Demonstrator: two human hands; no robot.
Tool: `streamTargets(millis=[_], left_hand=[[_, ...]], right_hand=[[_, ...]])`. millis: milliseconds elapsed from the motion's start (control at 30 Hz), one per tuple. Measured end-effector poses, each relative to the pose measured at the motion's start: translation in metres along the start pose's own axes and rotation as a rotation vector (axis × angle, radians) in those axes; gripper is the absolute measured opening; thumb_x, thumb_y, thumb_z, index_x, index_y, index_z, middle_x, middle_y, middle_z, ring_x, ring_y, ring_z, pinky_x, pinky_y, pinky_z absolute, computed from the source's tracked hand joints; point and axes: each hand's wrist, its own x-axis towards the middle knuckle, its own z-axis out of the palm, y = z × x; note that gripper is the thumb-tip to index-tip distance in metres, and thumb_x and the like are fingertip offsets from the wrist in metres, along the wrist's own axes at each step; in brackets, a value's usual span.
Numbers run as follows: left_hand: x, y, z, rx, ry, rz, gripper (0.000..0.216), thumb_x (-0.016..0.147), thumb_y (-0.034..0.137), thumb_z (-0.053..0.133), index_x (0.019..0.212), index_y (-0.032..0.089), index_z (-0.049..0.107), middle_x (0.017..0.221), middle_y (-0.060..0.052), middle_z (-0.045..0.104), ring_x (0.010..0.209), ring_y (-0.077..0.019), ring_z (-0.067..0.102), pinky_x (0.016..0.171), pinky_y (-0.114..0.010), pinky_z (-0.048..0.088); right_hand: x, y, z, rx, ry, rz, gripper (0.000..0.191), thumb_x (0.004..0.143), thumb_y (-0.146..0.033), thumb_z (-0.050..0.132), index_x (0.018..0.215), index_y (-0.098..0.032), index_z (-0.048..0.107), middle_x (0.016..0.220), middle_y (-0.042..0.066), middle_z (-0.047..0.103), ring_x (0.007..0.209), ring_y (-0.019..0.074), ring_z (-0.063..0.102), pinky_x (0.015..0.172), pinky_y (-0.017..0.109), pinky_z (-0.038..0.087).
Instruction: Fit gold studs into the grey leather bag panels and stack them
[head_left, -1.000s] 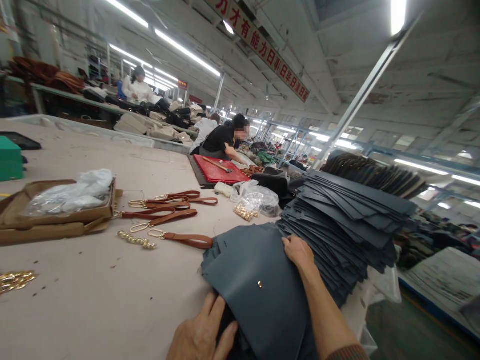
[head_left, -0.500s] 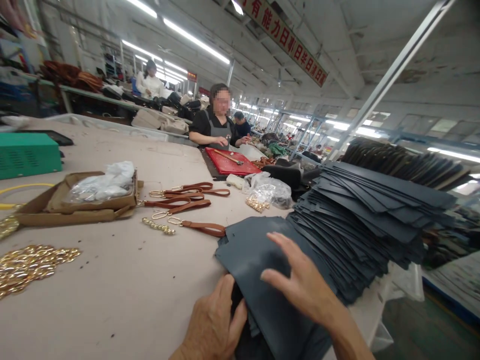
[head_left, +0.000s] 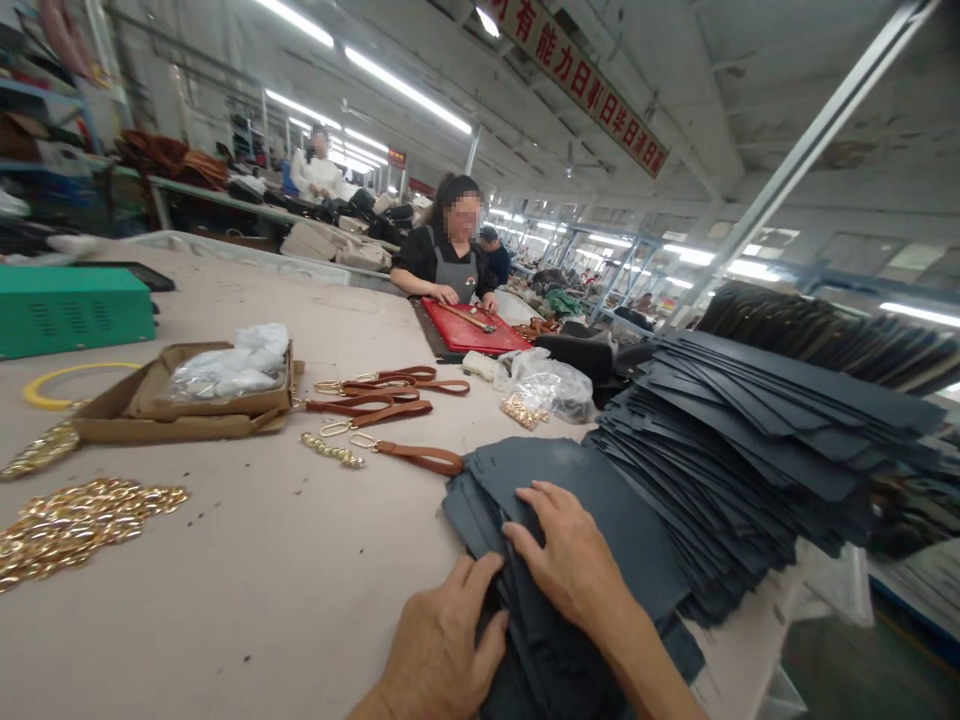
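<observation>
Panels on desk beside stack. Right hand shifts from their right edge onto top, fingers apart, so I have 2 hands near left edge. Left hand: can't tell if clamped.

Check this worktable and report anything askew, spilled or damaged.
The dark sheets under the right hand lie fanned, their edges unaligned, and the taller stack beside them is uneven too. Small dark specks litter the tabletop, like spilled scraps; I cannot tell what they are. Nothing looks clearly damaged.
</observation>
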Motion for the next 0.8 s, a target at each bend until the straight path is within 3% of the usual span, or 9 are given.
streamTargets(millis=[100, 200, 367, 467, 633, 800], left_hand=[[0.002, 0.006, -0.006, 0.005, -0.059, -0.02, 0.041, 0.081, 0.019, 0.05, 0.122, 0.026, 0.051, 0.108, -0.006, 0.064, 0.09, -0.0271, 0.068, 0.077, -0.046, 0.058], [0.003, 0.006, -0.005, -0.008, -0.078, -0.008, 0.041, 0.08, 0.021, 0.051, 0.121, 0.024, 0.052, 0.107, -0.006, 0.064, 0.088, -0.0274, 0.068, 0.075, -0.044, 0.058], [0.001, 0.001, 0.0, -0.068, -0.026, 0.0, 0.035, 0.082, 0.024, 0.05, 0.116, 0.021, 0.049, 0.105, -0.007, 0.064, 0.084, -0.0251, 0.068, 0.073, -0.04, 0.058], [0.002, 0.0, 0.0, -0.071, -0.04, -0.015, 0.03, 0.081, 0.022, 0.049, 0.111, 0.021, 0.048, 0.103, -0.007, 0.064, 0.08, -0.0249, 0.068, 0.071, -0.041, 0.058], [0.006, 0.001, 0.0, -0.042, -0.039, -0.026, 0.031, 0.081, 0.016, 0.046, 0.112, 0.022, 0.045, 0.106, -0.007, 0.063, 0.079, -0.0255, 0.069, 0.068, -0.043, 0.059], [0.008, 0.0, 0.001, -0.003, -0.058, -0.053, 0.031, 0.084, 0.012, 0.04, 0.113, 0.022, 0.043, 0.107, -0.007, 0.063, 0.087, -0.0288, 0.069, 0.071, -0.048, 0.059]], right_hand=[[0.016, 0.002, -0.005, -0.093, -0.018, 0.084, 0.042, 0.09, -0.037, 0.05, 0.124, -0.015, 0.062, 0.129, 0.015, 0.06, 0.117, 0.0331, 0.055, 0.099, 0.047, 0.043], [0.049, 0.007, -0.013, -0.097, -0.105, 0.056, 0.051, 0.089, -0.045, 0.05, 0.126, -0.012, 0.06, 0.125, 0.019, 0.063, 0.111, 0.037, 0.058, 0.096, 0.052, 0.043], [0.129, 0.023, -0.008, 0.005, -0.259, -0.138, 0.048, 0.095, -0.045, 0.044, 0.127, -0.014, 0.061, 0.131, 0.011, 0.062, 0.123, 0.0229, 0.054, 0.105, 0.03, 0.036], [0.16, 0.028, 0.009, 0.005, -0.296, -0.182, 0.042, 0.097, -0.04, 0.043, 0.121, -0.014, 0.065, 0.128, 0.01, 0.064, 0.12, 0.0218, 0.056, 0.102, 0.027, 0.037], [0.166, 0.029, 0.027, -0.026, -0.317, -0.195, 0.046, 0.098, -0.041, 0.04, 0.089, -0.012, 0.074, 0.088, 0.012, 0.075, 0.085, 0.0223, 0.067, 0.078, 0.028, 0.044], [0.151, 0.028, 0.025, -0.043, -0.262, -0.23, 0.044, 0.097, -0.041, 0.04, 0.091, -0.012, 0.073, 0.091, 0.012, 0.073, 0.085, 0.0206, 0.065, 0.078, 0.026, 0.041]])
